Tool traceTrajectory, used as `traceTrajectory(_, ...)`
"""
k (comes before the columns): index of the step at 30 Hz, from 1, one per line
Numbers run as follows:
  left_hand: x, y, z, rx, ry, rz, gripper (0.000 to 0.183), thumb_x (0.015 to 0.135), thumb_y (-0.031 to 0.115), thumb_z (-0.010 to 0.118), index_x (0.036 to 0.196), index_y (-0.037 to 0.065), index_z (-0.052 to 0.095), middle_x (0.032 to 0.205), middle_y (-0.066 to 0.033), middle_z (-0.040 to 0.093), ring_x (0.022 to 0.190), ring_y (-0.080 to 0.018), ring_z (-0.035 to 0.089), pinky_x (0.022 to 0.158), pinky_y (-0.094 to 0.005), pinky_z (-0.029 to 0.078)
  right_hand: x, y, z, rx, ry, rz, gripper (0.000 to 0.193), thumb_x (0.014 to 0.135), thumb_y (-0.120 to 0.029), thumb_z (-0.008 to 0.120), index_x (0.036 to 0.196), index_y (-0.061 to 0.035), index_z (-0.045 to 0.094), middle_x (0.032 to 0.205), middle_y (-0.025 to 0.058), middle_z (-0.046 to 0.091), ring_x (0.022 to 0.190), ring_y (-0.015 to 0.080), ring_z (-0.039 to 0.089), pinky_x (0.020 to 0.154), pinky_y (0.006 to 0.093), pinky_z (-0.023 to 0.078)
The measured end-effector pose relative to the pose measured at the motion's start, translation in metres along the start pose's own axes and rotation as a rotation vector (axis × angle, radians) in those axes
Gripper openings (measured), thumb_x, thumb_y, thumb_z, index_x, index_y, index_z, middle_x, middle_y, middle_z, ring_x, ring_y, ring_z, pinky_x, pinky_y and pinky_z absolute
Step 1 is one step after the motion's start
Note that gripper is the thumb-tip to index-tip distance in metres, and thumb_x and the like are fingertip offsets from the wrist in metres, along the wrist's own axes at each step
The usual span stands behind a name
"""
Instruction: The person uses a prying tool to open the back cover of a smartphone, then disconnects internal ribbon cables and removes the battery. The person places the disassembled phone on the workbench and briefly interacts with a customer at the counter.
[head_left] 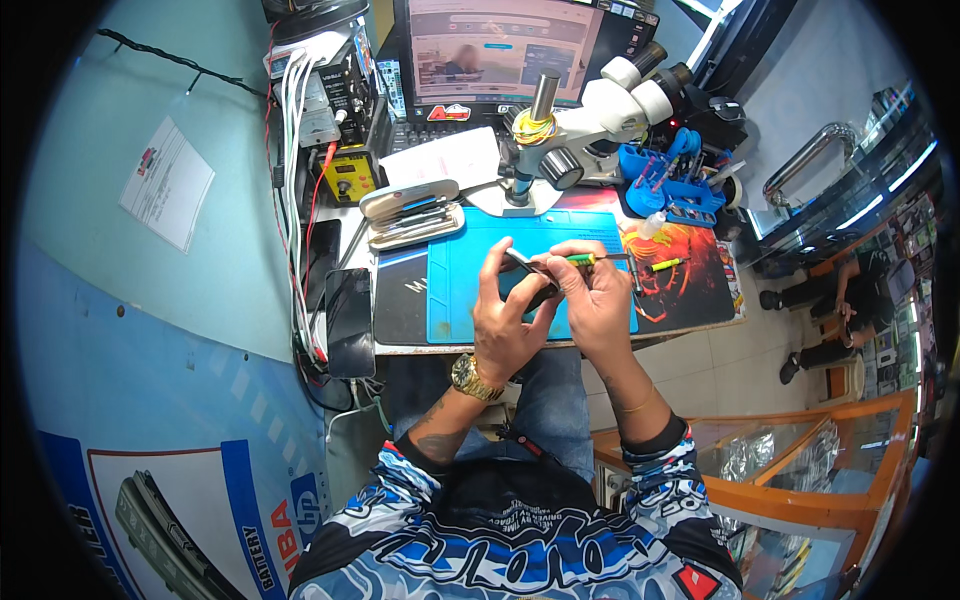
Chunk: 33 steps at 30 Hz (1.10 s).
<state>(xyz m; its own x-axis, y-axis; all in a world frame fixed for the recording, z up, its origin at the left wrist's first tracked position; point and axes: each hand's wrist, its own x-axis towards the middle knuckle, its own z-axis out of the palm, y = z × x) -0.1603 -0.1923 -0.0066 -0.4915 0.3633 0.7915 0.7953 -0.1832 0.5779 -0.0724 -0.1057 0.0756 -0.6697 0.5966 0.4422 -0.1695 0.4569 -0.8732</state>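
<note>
My left hand (503, 325) is closed around a dark, flat phone (541, 298), tilted up above the blue work mat (455, 290). Fingers cover most of it, so its face cannot be made out. Against its upper right side, my right hand (602, 305) pinches a screwdriver (581, 260) with a green and yellow handle. The thin shaft points to the right, away from the phone. Both hands are close together, over the mat's front half.
A black phone (349, 322) lies at the table's left edge beside cables. Behind the mat stand an open tool case (412, 225), a microscope (615, 108) and a blue tool holder (690, 195). Right of the mat are a small bottle (652, 225) and a yellow pen-like tool (667, 265).
</note>
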Motion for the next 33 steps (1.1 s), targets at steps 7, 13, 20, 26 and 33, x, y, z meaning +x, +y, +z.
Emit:
traceTrajectory(7,0.000,0.002,0.002,-0.003,0.004,-0.008,0.060,0.074,0.004,0.087,0.128,0.012,0.061,0.151,-0.0314,0.042,0.115,-0.0436,0.065,0.094,-0.0479,0.057,0.009,0.007,-0.004,0.324,-0.008,0.156,0.014,0.104,-0.014,0.064,0.108,-0.0006,0.063,0.090,0.0070,0.074,0.084,0.0103,0.070,0.077,0.0273,0.057)
traceTrajectory(13,0.002,0.004,0.000,-0.005,0.020,-0.014,0.056,0.074,0.006,0.088,0.123,0.012,0.061,0.150,-0.0338,0.044,0.114,-0.0434,0.066,0.091,-0.0479,0.058,0.014,0.005,-0.005,0.383,-0.030,0.240,0.014,0.105,-0.015,0.063,0.108,-0.0007,0.063,0.090,0.0064,0.073,0.085,0.0101,0.069,0.078,0.0271,0.058)
traceTrajectory(20,0.000,0.002,0.001,-0.001,0.051,-0.006,0.054,0.073,0.005,0.085,0.123,0.014,0.065,0.148,-0.0320,0.046,0.113,-0.0469,0.067,0.084,-0.0468,0.061,-0.003,-0.007,0.005,-0.160,0.007,-0.024,0.016,0.100,-0.013,0.068,0.109,-0.0005,0.066,0.095,0.0143,0.075,0.083,0.0182,0.074,0.074,0.0315,0.057)
traceTrajectory(26,-0.002,0.002,0.003,-0.007,0.048,-0.012,0.057,0.073,0.004,0.085,0.126,0.015,0.065,0.149,-0.0319,0.045,0.116,-0.0471,0.065,0.087,-0.0476,0.060,0.000,-0.004,0.009,-0.093,0.030,-0.080,0.018,0.100,-0.015,0.069,0.109,-0.0003,0.067,0.091,0.0133,0.076,0.085,0.0190,0.075,0.074,0.0306,0.057)
traceTrajectory(33,-0.005,0.000,0.008,-0.013,0.077,-0.006,0.054,0.073,-0.003,0.082,0.123,0.009,0.064,0.152,-0.0296,0.038,0.132,-0.0454,0.054,0.106,-0.0528,0.051,0.013,0.006,0.006,0.238,0.000,0.122,0.016,0.103,-0.014,0.066,0.109,0.0007,0.066,0.091,0.0086,0.076,0.084,0.0106,0.071,0.073,0.0260,0.055)
